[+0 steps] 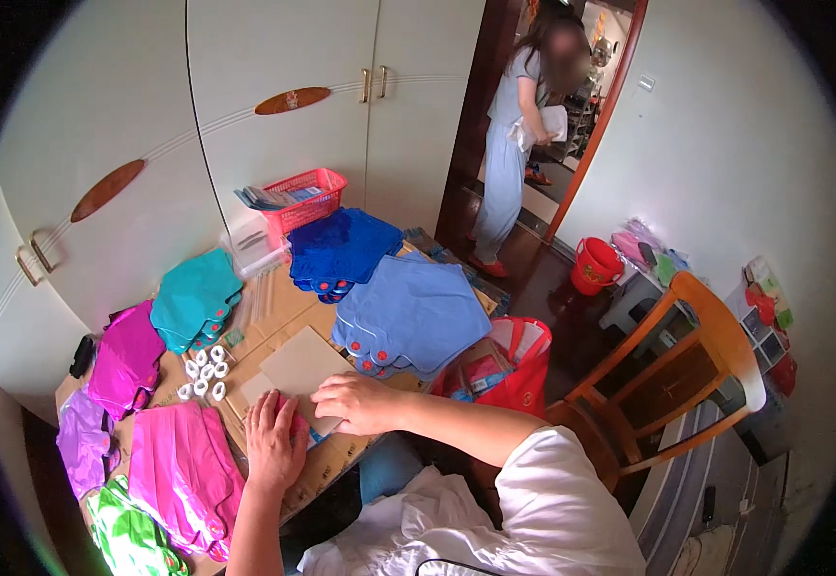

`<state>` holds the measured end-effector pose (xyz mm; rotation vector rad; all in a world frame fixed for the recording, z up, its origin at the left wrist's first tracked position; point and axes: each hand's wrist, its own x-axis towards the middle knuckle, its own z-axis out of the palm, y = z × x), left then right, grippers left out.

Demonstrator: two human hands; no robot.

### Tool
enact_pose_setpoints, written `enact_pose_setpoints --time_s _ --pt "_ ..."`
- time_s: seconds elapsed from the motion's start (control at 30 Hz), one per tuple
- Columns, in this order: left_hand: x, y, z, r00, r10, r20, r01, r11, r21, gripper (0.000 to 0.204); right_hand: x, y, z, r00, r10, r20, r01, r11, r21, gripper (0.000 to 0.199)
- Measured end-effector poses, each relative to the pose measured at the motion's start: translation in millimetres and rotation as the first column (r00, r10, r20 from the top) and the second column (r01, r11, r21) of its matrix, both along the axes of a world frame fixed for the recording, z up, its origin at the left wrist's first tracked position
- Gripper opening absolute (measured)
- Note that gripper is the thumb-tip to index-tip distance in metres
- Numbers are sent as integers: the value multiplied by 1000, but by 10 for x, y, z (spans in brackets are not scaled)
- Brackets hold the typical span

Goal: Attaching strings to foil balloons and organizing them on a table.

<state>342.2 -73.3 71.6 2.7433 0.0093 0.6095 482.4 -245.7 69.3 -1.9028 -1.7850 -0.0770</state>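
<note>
My left hand (277, 444) lies with its fingers stretched out over a small pink piece (299, 430) at the table's near edge. Beside it, my right hand (358, 401) has curled fingers at the right edge of a flat beige cardboard sheet (302, 370). A bit of blue and white shows under the sheet between my hands; what it belongs to is mostly hidden. Just right of the sheet is a stack of light blue fabric pieces (413, 312) with round red marks. Several white rolls (205, 372) cluster to its left.
Around the cardboard-covered table lie dark blue (341, 245), teal (195, 298), purple (128, 360), pink (182, 470) and green (134, 533) piles. A red basket (307, 197) stands behind. To the right are a red bag (523, 365), wooden chair (667, 374) and red bucket (595, 267). Another person (514, 144) stands by the doorway.
</note>
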Motion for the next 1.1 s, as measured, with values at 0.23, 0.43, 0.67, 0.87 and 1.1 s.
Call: enact_pose_setpoints --time_s 0.23,0.43,0.67,0.87,1.1 --pt "2 -20 29 1000 10 -18 -11 1000 -20 42 -9 1 15 1000 -4 -6 4 1000 -5 33" --pt "-5 -19 20 1000 9 -11 -9 1000 -13 41 22 25 6 999 18 38 -18 1000 -2 33" --pt "-8 -28 51 1000 2 -9 -2 1000 9 41 18 3 95 999 49 5 -49 999 24 40" --pt "-14 -26 56 1000 9 -9 -9 1000 11 41 18 8 105 999 51 2 -51 999 10 40" --pt "-5 -20 38 1000 7 -26 -6 1000 4 42 24 1 90 999 42 -2 -42 999 22 39"
